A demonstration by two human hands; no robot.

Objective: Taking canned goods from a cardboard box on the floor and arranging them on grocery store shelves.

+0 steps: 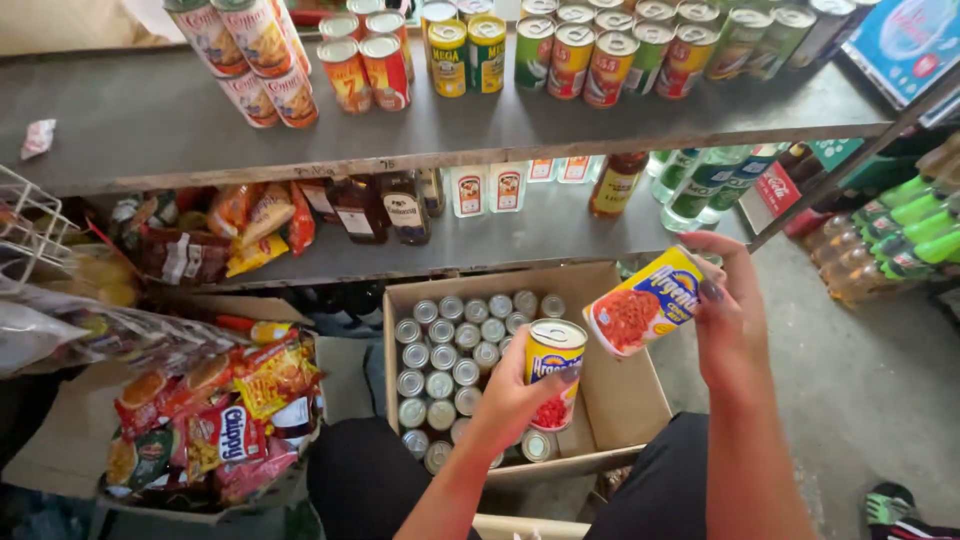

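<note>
My left hand [510, 395] grips one yellow can [553, 372], my right hand [728, 315] another [645, 303]; rigid, weighty, slick-labelled, best held round the sides.

Two yellow-labelled cans, the upright can [555, 372] in the left hand [515, 395] and the tilted can [648, 302] in the right hand [732, 315], sit above a cardboard box [625, 400] of cans, beside bright snack packets [215, 420].

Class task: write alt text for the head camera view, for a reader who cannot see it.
A person's left hand and right hand each hold a yellow can, the right one tilted, above an open cardboard box of cans. Shelves beyond hold more cans and bottles.
</note>
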